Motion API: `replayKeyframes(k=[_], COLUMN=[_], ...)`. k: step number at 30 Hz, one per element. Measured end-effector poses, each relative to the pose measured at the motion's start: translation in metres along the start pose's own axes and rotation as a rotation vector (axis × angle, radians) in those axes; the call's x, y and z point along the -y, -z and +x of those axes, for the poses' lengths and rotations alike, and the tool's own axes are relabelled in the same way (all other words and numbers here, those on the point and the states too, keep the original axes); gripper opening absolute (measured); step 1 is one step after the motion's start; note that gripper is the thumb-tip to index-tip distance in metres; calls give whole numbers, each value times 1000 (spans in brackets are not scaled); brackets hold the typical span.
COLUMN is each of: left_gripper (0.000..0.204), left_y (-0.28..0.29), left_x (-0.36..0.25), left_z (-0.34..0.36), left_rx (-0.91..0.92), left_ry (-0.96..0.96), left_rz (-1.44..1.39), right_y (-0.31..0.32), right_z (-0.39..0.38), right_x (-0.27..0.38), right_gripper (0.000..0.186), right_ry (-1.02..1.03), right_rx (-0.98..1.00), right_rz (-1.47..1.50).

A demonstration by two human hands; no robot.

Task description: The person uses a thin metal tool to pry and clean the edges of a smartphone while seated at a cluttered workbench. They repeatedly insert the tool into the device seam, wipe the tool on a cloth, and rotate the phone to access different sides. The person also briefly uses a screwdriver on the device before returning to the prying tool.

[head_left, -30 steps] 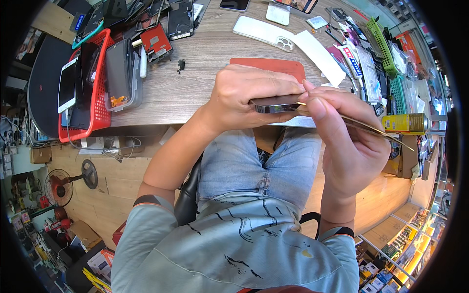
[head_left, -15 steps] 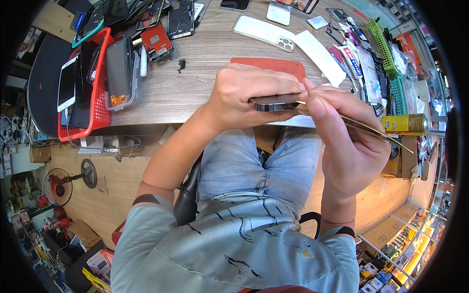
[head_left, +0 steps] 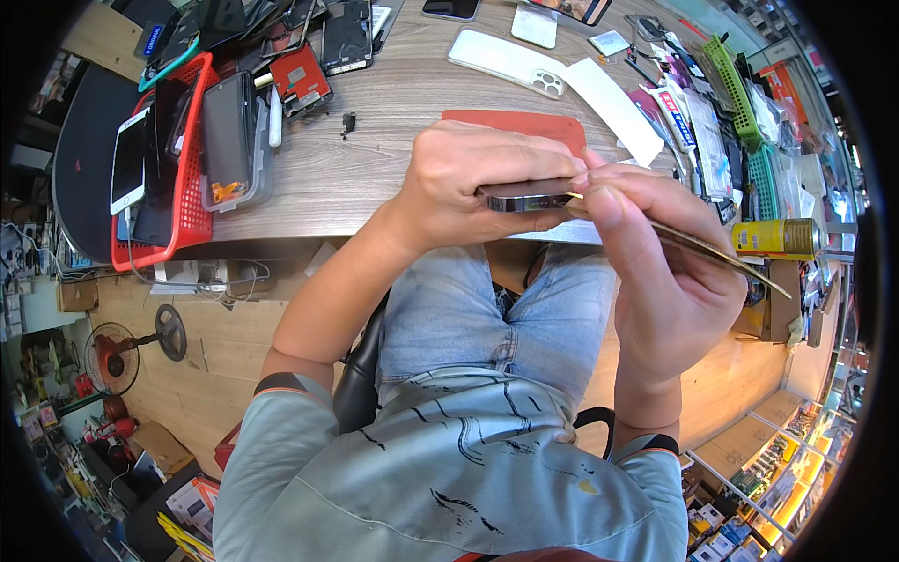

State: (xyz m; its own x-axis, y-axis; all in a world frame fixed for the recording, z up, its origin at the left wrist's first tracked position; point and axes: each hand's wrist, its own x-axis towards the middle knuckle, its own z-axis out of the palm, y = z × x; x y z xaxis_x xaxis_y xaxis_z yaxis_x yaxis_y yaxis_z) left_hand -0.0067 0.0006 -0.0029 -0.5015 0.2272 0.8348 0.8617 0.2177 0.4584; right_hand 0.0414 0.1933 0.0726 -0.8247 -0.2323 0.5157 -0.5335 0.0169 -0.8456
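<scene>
A dark smartphone (head_left: pixel 526 199) is held edge-on above the front edge of the desk. My left hand (head_left: pixel 468 178) wraps round it, fingers along the far side and below. Between the thumb and fingers of my right hand (head_left: pixel 670 244) is a pair of thin gold tweezers (head_left: pixel 707 246). Their pointed tip meets the phone's edge near its right end, and the rear end sticks out past my palm. What the tip touches there is too small to make out. Behind my hands a red mat (head_left: pixel 524 124) lies on the desk, partly covered by them.
At left stand a red basket (head_left: pixel 192 187) with a white phone (head_left: pixel 130 164) and a clear plastic box (head_left: pixel 262 178). A white phone case (head_left: pixel 501 60) and a white strip (head_left: pixel 609 108) lie beyond the mat. On the right are a yellow can (head_left: pixel 773 238) and green baskets (head_left: pixel 730 94).
Almost nothing differs. The tweezers and my right hand have shifted very slightly, with the tip staying at the phone's edge.
</scene>
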Motion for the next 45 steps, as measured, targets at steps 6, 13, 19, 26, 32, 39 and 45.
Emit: replayKeyframes(k=[6, 13, 19, 26, 32, 39, 45], left_gripper=[35, 36, 35, 35, 36, 37, 37], left_y=[0, -2, 0, -3, 0, -2, 0], left_x=[1, -1, 1, -2, -2, -3, -2], left_z=[0, 0, 0, 1, 1, 0, 1], left_rx=[7, -13, 2, -10, 13, -5, 6], left_ry=[-2, -5, 3, 13, 16, 35, 21], left_rz=[-14, 10, -9, 7, -4, 4, 2], right_y=[7, 4, 8, 6, 8, 4, 8], right_z=[3, 1, 2, 1, 3, 3, 5], right_x=[2, 2, 0, 1, 0, 6, 4], right_gripper=[10, 12, 13, 13, 13, 11, 12], right_ry=[-1, -22, -28, -20, -28, -72, -63], right_rx=[53, 6, 37, 2, 32, -25, 20], right_rz=[-40, -19, -8, -28, 10, -16, -10])
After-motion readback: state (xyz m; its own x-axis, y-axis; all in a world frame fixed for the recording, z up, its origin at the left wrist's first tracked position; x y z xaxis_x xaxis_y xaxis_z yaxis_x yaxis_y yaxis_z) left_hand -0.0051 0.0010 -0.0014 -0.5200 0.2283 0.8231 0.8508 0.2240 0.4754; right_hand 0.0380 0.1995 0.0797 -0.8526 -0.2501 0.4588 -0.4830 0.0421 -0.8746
